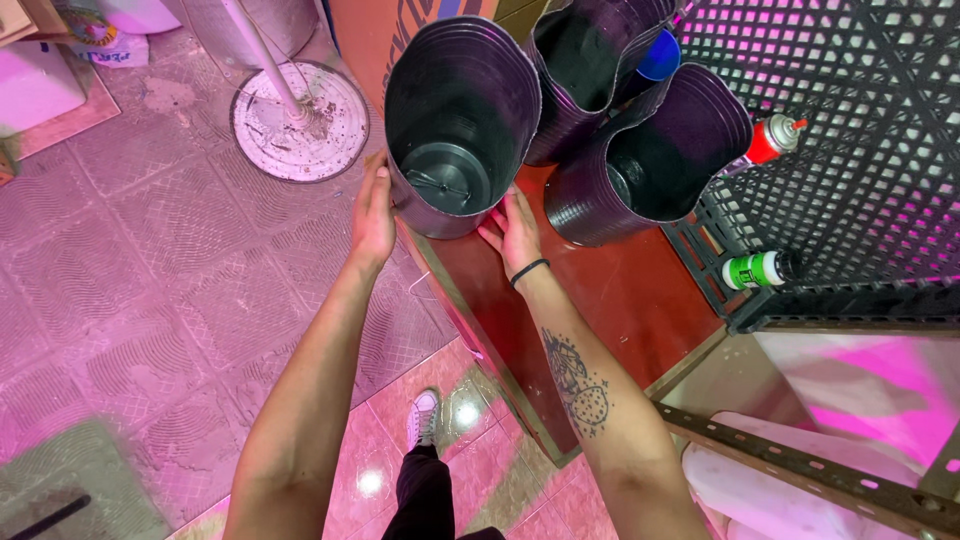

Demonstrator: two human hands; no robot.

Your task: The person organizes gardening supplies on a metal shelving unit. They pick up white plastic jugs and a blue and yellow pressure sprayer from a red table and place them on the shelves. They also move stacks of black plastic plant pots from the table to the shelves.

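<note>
Two spray cans lie against the black plastic crate (860,150) — a red-capped one (772,138) above, a green-and-white one (757,269) below; the nearest stack of black plastic pots (460,120) stands at the red-brown tabletop's (620,300) corner, between both hands — left hand (373,215) and right hand (515,232) press open, flat fingers against its base.
</note>
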